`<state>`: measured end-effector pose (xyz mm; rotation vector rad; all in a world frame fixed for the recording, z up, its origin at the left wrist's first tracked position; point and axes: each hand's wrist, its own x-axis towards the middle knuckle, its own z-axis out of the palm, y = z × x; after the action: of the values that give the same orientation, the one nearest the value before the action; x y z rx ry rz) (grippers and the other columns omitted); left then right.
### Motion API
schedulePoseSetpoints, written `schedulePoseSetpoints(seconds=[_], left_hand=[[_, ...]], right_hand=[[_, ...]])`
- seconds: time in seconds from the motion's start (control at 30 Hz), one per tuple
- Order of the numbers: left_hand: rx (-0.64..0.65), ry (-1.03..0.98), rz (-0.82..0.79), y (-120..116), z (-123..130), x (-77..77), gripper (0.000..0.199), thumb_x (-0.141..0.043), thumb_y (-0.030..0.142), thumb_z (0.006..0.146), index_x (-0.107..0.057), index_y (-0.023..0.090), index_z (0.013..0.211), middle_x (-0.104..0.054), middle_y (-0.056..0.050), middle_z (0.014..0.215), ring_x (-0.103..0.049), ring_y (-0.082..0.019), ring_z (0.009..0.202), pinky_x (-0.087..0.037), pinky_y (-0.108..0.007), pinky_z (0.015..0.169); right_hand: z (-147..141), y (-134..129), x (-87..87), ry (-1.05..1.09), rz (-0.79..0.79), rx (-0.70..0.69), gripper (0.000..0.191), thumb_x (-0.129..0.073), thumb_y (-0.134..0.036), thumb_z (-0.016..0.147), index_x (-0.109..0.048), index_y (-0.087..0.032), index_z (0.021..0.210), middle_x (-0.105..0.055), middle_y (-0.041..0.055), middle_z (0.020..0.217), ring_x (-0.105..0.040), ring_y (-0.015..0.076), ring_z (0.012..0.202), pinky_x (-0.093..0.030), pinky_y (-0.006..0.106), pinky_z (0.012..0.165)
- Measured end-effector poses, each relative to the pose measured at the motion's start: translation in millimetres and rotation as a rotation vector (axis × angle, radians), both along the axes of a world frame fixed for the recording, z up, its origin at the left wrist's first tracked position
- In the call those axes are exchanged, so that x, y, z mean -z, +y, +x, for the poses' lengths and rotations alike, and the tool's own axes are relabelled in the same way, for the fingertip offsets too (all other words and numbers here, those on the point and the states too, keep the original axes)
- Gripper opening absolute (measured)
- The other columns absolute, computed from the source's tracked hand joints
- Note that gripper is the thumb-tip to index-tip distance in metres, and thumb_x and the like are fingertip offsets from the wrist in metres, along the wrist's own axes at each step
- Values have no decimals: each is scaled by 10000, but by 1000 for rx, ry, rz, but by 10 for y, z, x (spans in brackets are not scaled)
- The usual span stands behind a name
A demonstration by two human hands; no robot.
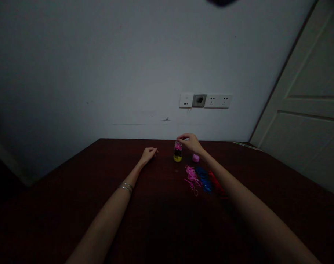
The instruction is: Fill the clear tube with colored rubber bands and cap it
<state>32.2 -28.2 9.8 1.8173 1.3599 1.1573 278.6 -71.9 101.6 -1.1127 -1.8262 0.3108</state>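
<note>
A small clear jar (pixel 177 153) stands upright on the table, filled in layers: yellow at the bottom, black above, pink on top. My right hand (pixel 191 143) is at its mouth, thumb and fingers pinched together over the rim. Whatever is in that pinch is too small to make out. To the left of the jar, my left hand (pixel 148 154) rests on the table with fingers loosely curled and nothing visible in them. Just right of the jar sits a pink lid-like piece (pixel 196 158). Nearer to me lie loose pink rubber bands (pixel 192 175).
Beside the pink bands are a blue pile (pixel 204 179) and a red pile (pixel 216 183), partly behind my right forearm. The dark reddish table (pixel 161 212) meets a white wall (pixel 128 73) with sockets (pixel 217 101). A panelled door (pixel 307 102) stands at the right.
</note>
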Motion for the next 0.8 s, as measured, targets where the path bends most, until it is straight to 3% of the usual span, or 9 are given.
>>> schedulePoseSetpoints(seconds=[0.23,0.47,0.63,0.8], left_hand=[[4,-11,2,5,0,1,414,-454,462,744,-651,99,708,-480,18,460,-396,-86,435,-299,-210,472],[-45,-127,38,-3,-6,-53,374,-480,448,717,-636,110,684,-460,22,457,-360,-70,405,-261,-203,422],[-163,-396,69,-79,0,-464,364,-468,434,717,-626,107,739,-450,27,467,-324,-55,377,-221,-197,389],[71,-394,138,-369,250,-990,343,-521,419,715,-634,101,775,-468,27,494,-326,-42,386,-218,-188,390]], right_hand=[[188,-94,19,63,27,26,234,-578,-340,720,-687,-135,752,-689,59,759,-604,170,730,-456,281,711],[809,-231,316,152,-22,168,305,-589,-400,693,-686,-123,776,-695,82,806,-622,212,780,-461,312,737],[1316,-326,625,125,-69,344,316,-560,-400,694,-692,-130,793,-699,93,838,-631,229,795,-458,325,761],[1580,-401,936,44,-175,445,327,-524,-400,692,-696,-142,794,-700,98,841,-636,241,801,-458,332,753]])
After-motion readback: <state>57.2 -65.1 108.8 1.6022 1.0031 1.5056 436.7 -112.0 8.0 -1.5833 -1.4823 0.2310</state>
